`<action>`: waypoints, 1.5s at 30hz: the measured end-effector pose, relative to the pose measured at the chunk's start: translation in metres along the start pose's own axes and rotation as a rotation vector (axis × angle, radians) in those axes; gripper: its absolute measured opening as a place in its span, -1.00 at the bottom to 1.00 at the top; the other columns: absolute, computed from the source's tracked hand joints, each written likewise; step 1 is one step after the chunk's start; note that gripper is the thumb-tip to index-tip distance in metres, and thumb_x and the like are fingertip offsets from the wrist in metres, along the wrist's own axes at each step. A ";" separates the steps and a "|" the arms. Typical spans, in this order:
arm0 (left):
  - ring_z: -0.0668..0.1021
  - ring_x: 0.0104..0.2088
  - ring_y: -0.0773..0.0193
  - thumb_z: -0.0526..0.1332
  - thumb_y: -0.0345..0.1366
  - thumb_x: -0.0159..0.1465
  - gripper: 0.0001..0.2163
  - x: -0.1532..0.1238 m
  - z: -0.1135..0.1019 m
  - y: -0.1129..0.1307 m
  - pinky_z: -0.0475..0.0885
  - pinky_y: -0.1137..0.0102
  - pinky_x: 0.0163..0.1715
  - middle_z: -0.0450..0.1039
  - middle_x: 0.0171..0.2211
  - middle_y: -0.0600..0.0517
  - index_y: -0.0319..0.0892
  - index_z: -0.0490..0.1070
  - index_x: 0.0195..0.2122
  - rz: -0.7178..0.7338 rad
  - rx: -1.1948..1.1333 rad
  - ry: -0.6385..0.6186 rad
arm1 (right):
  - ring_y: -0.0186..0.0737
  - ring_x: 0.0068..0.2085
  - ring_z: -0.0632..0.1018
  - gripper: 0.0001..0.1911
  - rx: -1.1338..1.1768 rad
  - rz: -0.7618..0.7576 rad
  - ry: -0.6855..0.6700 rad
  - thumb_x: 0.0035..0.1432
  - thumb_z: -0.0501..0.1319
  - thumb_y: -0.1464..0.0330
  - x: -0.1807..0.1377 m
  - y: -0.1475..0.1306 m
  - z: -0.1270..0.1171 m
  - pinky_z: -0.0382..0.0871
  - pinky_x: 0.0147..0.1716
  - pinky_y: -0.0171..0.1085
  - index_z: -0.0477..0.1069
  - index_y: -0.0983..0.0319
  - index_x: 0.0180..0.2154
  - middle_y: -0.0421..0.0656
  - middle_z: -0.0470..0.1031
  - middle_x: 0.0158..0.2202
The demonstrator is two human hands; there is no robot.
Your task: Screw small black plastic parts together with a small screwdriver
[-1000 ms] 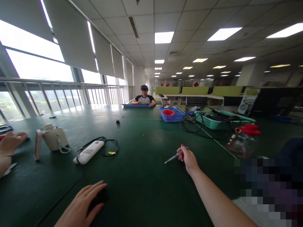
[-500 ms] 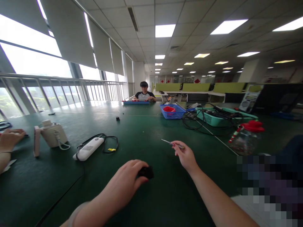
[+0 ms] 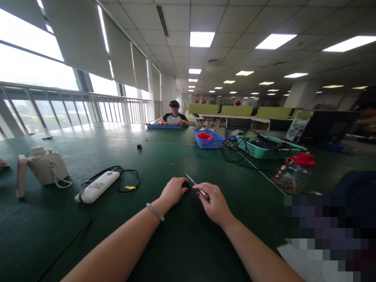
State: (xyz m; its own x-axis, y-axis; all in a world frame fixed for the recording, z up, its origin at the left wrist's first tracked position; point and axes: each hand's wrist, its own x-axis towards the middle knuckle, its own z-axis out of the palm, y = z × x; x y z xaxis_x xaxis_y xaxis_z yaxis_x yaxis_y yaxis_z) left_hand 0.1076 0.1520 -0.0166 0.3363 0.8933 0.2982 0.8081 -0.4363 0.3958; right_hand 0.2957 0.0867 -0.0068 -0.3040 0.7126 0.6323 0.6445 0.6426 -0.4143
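My left hand (image 3: 174,190), with a pale bangle on the wrist, is closed around a small black object (image 3: 186,185) low over the green table (image 3: 170,243). What the object is, I cannot make out, since the fingers cover most of it. In my right hand (image 3: 214,201) is a slim screwdriver (image 3: 201,192) with a thin metal shaft. Its tip points up and left, close to the black object; whether they touch, I cannot tell.
To the left are a white power strip (image 3: 98,187) with black cable, a cream bottle (image 3: 48,166) and a pink phone-like slab (image 3: 21,176). Rightward stand a blue basket (image 3: 210,141), a green basket (image 3: 252,148) with cables and a red-lidded jar (image 3: 296,174). A person (image 3: 174,115) sits opposite.
My left hand has moved forward with the black object, and my right hand has shifted left with the screwdriver, bringing the two close together. The view has turned slightly right.
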 end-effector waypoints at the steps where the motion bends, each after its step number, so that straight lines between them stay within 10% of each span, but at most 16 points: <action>1: 0.53 -0.02 0.08 0.29 -0.30 0.21 -0.67 0.000 0.002 -0.003 0.36 0.26 0.03 0.54 -0.08 -0.08 -0.13 0.44 0.02 -0.023 -0.038 0.003 | -0.08 -0.10 0.52 -0.76 -0.008 0.001 0.000 0.26 0.11 0.41 0.001 -0.001 0.000 0.32 -0.06 -0.06 0.46 0.08 -0.08 -0.14 0.55 -0.14; 10: 0.57 -0.06 0.12 0.38 -0.30 0.10 -0.48 0.000 0.010 -0.022 0.42 0.31 0.00 0.57 -0.08 -0.04 -0.11 0.38 0.12 -0.100 -0.251 -0.026 | -0.19 -0.34 0.49 -0.75 0.008 -0.025 0.041 0.28 0.14 0.22 0.002 -0.006 -0.009 0.15 0.07 -0.03 0.43 0.15 -0.42 -0.21 0.50 -0.45; 45: 0.57 -0.05 0.13 0.33 -0.28 0.14 -0.60 -0.001 0.011 -0.022 0.42 0.31 0.03 0.57 -0.04 -0.04 -0.14 0.47 0.03 0.013 -0.273 -0.015 | -0.22 -0.26 0.45 -0.81 -0.277 -0.221 -0.094 0.28 0.12 0.39 0.001 -0.019 -0.002 -0.02 0.17 0.01 0.48 0.16 -0.35 -0.22 0.53 -0.39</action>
State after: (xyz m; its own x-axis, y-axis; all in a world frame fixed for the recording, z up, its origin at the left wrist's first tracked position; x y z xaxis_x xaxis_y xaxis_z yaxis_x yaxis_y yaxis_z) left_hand 0.0946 0.1624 -0.0347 0.3540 0.8882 0.2927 0.6443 -0.4585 0.6120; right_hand 0.2843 0.0752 0.0031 -0.5121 0.5963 0.6182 0.7176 0.6925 -0.0735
